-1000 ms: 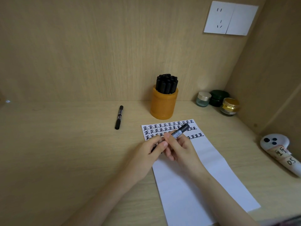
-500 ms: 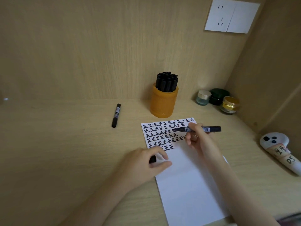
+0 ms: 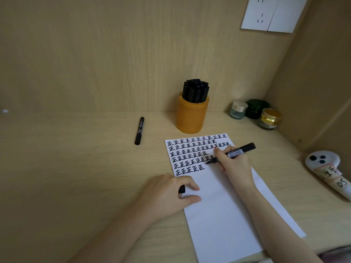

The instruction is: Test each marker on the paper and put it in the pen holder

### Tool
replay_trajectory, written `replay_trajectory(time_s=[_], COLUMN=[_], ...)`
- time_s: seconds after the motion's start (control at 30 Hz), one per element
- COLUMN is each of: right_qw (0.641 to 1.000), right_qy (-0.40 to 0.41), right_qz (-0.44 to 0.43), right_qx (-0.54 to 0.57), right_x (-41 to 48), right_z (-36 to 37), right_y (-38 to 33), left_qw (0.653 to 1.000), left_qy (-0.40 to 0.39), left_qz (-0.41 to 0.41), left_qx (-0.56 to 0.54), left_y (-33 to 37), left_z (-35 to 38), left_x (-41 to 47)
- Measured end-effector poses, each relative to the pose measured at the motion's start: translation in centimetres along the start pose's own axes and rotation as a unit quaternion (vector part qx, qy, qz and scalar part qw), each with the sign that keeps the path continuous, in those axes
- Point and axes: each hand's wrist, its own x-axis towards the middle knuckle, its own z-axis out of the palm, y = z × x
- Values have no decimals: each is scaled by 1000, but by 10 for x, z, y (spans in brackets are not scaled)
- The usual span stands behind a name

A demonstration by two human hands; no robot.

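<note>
My right hand (image 3: 232, 164) grips an uncapped black marker (image 3: 241, 151), tip pointing left and down at the white paper (image 3: 224, 205), beside rows of black written characters. My left hand (image 3: 169, 194) rests on the paper's left edge and holds the black marker cap (image 3: 181, 189) between its curled fingers. An orange pen holder (image 3: 190, 116) stands behind the paper, filled with several black markers (image 3: 195, 91). One more capped black marker (image 3: 139, 130) lies on the desk to the left of the holder.
Three small jars (image 3: 254, 112) stand in the back right corner. A white controller with taped labels (image 3: 329, 170) lies at the right edge. Wooden walls close the desk behind and on the right, with a wall socket (image 3: 273, 14) above.
The hands have pulled apart: the cap came off and stayed in my left hand. My right hand turned the marker and lowered its tip from the upper rows toward the lower rows of characters.
</note>
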Motion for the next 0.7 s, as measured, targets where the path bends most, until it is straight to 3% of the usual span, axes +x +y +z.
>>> replay_trajectory(time_s=[0.53,0.7], right_qw=[997,997], right_qy=[-34,-5], right_qz=[-45,-54], right_qx=[-44,-63], right_x=[-1,-2], right_z=[3,3], right_y=[4,4], left_qw=[1000,1000], left_qy=[-2,-7], left_qz=[-14,-14], left_qx=[7,11], left_y=[3,3], left_z=[-1,-2], left_x=[0,0])
